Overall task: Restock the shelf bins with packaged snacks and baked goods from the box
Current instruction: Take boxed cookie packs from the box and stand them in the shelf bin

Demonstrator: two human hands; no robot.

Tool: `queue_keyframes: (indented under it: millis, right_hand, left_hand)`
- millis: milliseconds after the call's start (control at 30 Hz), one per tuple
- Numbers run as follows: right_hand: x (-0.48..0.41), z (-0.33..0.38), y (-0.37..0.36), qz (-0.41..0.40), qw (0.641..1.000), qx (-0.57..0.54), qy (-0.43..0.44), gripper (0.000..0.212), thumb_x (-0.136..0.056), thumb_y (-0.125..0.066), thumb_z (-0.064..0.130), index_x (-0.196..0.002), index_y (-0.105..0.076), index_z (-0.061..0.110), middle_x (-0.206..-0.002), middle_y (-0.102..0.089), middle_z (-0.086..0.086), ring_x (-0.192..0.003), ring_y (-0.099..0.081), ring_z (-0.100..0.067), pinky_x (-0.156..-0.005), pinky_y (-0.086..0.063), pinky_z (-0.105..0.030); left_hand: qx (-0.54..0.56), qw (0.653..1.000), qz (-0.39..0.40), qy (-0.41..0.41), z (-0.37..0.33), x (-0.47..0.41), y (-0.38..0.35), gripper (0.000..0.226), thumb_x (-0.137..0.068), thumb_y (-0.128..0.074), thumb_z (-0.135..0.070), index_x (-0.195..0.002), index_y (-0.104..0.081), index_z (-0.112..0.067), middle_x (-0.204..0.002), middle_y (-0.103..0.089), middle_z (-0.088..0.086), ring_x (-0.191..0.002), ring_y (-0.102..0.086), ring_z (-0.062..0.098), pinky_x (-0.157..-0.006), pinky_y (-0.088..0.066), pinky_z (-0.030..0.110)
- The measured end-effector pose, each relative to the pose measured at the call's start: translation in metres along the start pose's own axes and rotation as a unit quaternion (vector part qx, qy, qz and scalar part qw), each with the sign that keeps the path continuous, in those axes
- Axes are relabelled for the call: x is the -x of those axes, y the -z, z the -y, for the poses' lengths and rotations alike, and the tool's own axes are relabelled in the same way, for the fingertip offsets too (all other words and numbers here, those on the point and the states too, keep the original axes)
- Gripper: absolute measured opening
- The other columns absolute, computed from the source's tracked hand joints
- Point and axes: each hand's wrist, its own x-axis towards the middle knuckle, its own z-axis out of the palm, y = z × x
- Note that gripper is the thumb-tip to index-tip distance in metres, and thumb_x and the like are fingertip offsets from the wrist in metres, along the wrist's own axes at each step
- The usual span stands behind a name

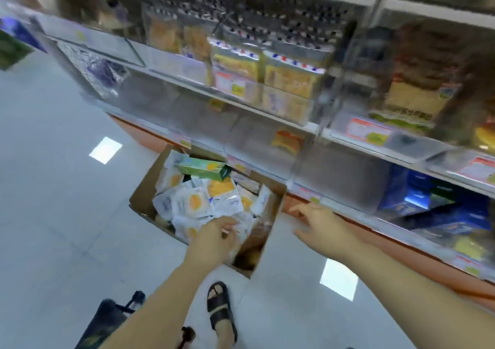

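White plastic snack packets with orange-yellow prints (192, 201) filled an open brown cardboard box (147, 182) that stood on the pale tiled floor (53, 188), just beside the orange base of the shelf unit. A green rectangular carton (202, 169) lay across the packets at the far end of the box. The left hand (214, 237) reached into the near end, fingers curled down onto the packets; motion blur hid whether it gripped one. The right hand (321, 222) hung to the right of the box, near the lowest shelf edge, fingers spread and holding nothing. Above, clear plastic shelf bins (254, 139) held yellow packaged baked goods (289, 78), and blue packets (417, 196) sat in a lower bin to the right. A foot in a black sandal (221, 305) stood on the floor near the box.
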Motion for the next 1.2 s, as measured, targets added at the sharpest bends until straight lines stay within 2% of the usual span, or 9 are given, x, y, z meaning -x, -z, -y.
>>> queue_keyframes:
  millis: [167,267,433,533,633,767,900,1033,1200]
  right_hand:
    - [-0.113,0.069,-0.046,0.032,0.999,-0.008,-0.017,0.048,-0.090,-0.060,0.032,-0.135,-0.048,0.023,-0.132,-0.053,-0.002,-0.113,-0.055,-0.022,-0.093,-0.047,-0.038]
    - [-0.185,0.094,-0.080,0.041,0.999,0.016,-0.014,0.050,-0.089,-0.060,0.035,-0.137,-0.047,0.023,-0.136,-0.051,-0.003,-0.122,-0.049,-0.023,-0.099,-0.042,-0.039]
    - [-0.287,0.111,-0.129,0.046,0.996,0.082,-0.005,0.053,-0.087,-0.061,0.027,-0.137,-0.045,0.013,-0.136,-0.048,-0.012,-0.125,-0.043,-0.030,-0.099,-0.038,-0.036]
    - [-0.335,0.114,-0.150,0.035,0.993,0.114,-0.012,0.061,-0.089,-0.059,0.025,-0.144,-0.036,0.011,-0.146,-0.035,-0.016,-0.134,-0.031,-0.031,-0.106,-0.031,-0.036]
    - [-0.365,0.111,-0.170,0.045,0.988,0.143,-0.033,0.067,-0.090,-0.057,0.025,-0.147,-0.026,0.010,-0.153,-0.024,-0.019,-0.136,-0.025,-0.035,-0.110,-0.026,-0.041]
    - [-0.375,0.114,-0.190,0.029,0.977,0.202,-0.068,0.074,-0.090,-0.057,0.034,-0.148,-0.019,0.008,-0.139,-0.038,-0.016,-0.121,-0.031,-0.035,-0.097,-0.037,-0.040]
    - [-0.366,0.119,-0.189,0.032,0.972,0.216,-0.085,0.079,-0.085,-0.060,0.052,-0.142,-0.030,0.006,-0.130,-0.040,-0.014,-0.119,-0.033,-0.031,-0.091,-0.040,-0.037]
    - [-0.344,0.112,-0.198,0.043,0.987,0.121,-0.099,0.074,-0.079,-0.065,0.053,-0.133,-0.040,0.009,-0.127,-0.043,-0.014,-0.120,-0.039,-0.031,-0.091,-0.041,-0.038]
    - [-0.311,0.092,-0.200,-0.033,0.987,-0.103,-0.118,0.062,-0.071,-0.080,0.034,-0.123,-0.052,0.014,-0.111,-0.059,-0.002,-0.099,-0.057,-0.018,-0.076,-0.046,-0.029]
  left_hand:
    - [-0.022,0.999,-0.019,0.028,0.082,-0.068,0.076,0.021,-0.095,-0.052,-0.019,-0.110,-0.059,-0.031,-0.113,-0.062,-0.004,-0.093,-0.062,0.016,-0.083,-0.053,0.035]
    - [-0.060,0.996,-0.038,0.059,0.129,-0.107,0.106,0.029,-0.096,-0.050,-0.020,-0.124,-0.059,-0.024,-0.120,-0.061,-0.006,-0.101,-0.061,0.016,-0.086,-0.051,0.034]
    - [-0.077,0.994,-0.051,0.063,0.188,-0.166,0.116,0.031,-0.098,-0.047,-0.025,-0.128,-0.058,-0.021,-0.123,-0.062,-0.003,-0.103,-0.062,0.017,-0.086,-0.050,0.034]
    - [-0.090,0.993,-0.049,0.061,0.215,-0.197,0.109,0.032,-0.098,-0.047,-0.025,-0.128,-0.056,-0.022,-0.123,-0.061,-0.004,-0.105,-0.061,0.018,-0.086,-0.051,0.035]
    - [-0.088,0.994,-0.047,0.051,0.235,-0.218,0.102,0.033,-0.097,-0.047,-0.025,-0.128,-0.056,-0.022,-0.124,-0.060,-0.004,-0.103,-0.061,0.018,-0.086,-0.051,0.038]
    - [-0.071,0.995,-0.049,0.042,0.247,-0.235,0.099,0.033,-0.096,-0.049,-0.025,-0.128,-0.056,-0.023,-0.127,-0.055,-0.003,-0.097,-0.062,0.018,-0.085,-0.052,0.039]
    - [-0.113,0.991,-0.060,0.029,0.243,-0.251,0.104,0.038,-0.096,-0.051,-0.028,-0.133,-0.049,-0.024,-0.139,-0.039,0.000,-0.118,-0.047,0.022,-0.089,-0.049,0.038]
    - [-0.116,0.987,-0.108,0.011,0.231,-0.278,0.116,0.048,-0.095,-0.054,-0.022,-0.141,-0.041,-0.020,-0.148,-0.028,0.002,-0.133,-0.031,0.024,-0.093,-0.040,0.032]
    - [-0.130,0.990,-0.059,0.014,0.226,-0.304,0.111,0.052,-0.095,-0.053,-0.021,-0.144,-0.037,-0.020,-0.153,-0.022,0.005,-0.136,-0.029,0.030,-0.102,-0.037,0.040]
